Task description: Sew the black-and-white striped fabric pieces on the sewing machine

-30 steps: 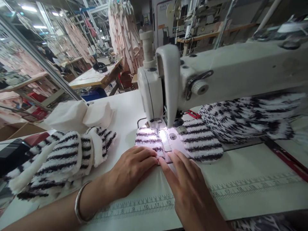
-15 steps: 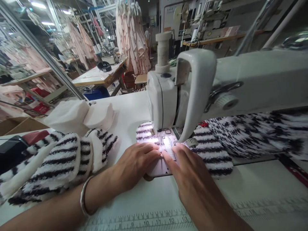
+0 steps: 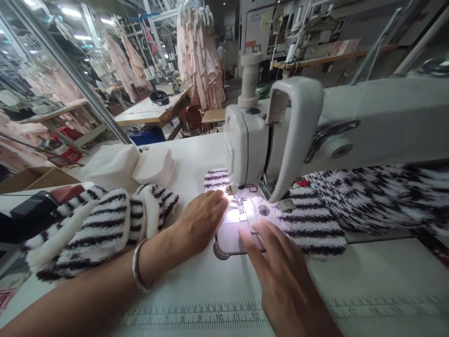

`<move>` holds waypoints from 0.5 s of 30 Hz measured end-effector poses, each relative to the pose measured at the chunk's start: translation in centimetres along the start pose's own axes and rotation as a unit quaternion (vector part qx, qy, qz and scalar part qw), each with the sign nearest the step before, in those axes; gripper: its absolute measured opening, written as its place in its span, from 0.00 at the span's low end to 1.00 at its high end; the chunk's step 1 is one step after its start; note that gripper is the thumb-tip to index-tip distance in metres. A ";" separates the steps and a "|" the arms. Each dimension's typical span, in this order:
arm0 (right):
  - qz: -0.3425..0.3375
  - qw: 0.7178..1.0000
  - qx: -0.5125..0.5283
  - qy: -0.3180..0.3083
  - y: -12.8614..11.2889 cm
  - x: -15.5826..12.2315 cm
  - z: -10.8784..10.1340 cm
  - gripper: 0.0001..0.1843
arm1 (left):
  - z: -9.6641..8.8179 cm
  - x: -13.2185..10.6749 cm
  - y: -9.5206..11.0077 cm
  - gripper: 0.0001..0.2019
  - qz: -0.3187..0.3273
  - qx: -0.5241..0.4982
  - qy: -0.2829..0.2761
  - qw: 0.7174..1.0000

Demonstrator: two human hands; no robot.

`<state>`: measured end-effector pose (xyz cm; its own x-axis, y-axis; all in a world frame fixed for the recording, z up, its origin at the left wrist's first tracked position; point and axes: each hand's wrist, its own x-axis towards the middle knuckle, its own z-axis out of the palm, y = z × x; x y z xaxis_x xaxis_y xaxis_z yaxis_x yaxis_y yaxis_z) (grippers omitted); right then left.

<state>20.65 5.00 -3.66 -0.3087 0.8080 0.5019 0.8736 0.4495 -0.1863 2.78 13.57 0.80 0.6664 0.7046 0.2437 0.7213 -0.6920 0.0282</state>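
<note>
White sewing table (image 3: 182, 159), striped fabric (image 3: 310, 222) just beyond open right hand (image 3: 277, 267), open left hand (image 3: 201, 222) beside needle plate (image 3: 238, 234)

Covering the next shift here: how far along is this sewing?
Hard to say exactly. Done, apparently: the folded striped terry piece beside the left hand. In hand: striped terry fabric at the presser foot, right hand by the needle plate. Remaining, perhaps: the striped bulk and white pieces.

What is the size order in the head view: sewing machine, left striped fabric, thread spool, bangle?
Sewing machine, then striped fabric, then spool and bangle, which look about equal, so I do not rank them.
</note>
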 end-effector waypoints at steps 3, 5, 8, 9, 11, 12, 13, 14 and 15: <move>-0.039 0.999 0.000 -0.008 0.1 -1.0 0.3 0.26 | 0.3 -0.1 0.2 0.06 -0.003 0.013 -0.019 1.000; -0.048 0.999 0.000 -0.007 0.4 -1.4 0.5 0.26 | 0.5 0.0 0.4 0.07 -0.013 0.027 -0.034 0.999; -0.061 0.998 0.001 -0.002 0.9 -1.8 0.9 0.27 | 0.5 0.5 1.1 0.05 -0.039 0.043 -0.056 0.997; -0.069 0.998 -0.002 -0.002 1.1 -1.9 1.0 0.27 | 0.5 0.8 1.4 0.05 -0.048 0.046 -0.061 0.996; -0.082 0.997 -0.007 -0.003 1.2 -2.1 1.4 0.27 | 0.5 1.4 1.7 0.05 -0.070 0.050 -0.062 0.994; -0.079 0.997 -0.006 -0.004 1.2 -2.1 1.5 0.27 | 0.7 1.8 1.7 0.07 -0.081 0.051 -0.059 0.994; -0.071 0.997 0.000 -0.003 1.1 -2.0 1.6 0.27 | 0.8 2.1 1.5 0.09 -0.091 0.051 -0.054 0.993; -0.059 0.998 0.008 0.003 0.9 -1.8 1.6 0.27 | 1.0 2.3 1.3 0.10 -0.099 0.049 -0.047 0.993; -0.049 0.999 0.017 0.014 0.6 -1.6 1.5 0.25 | 1.1 2.4 1.0 0.11 -0.106 0.045 -0.040 0.993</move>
<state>21.14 4.52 -5.87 -0.3815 0.7480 0.5430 0.8262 0.5394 -0.1627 5.33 14.78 0.30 0.5087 0.8454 0.1630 0.8581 -0.5132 -0.0168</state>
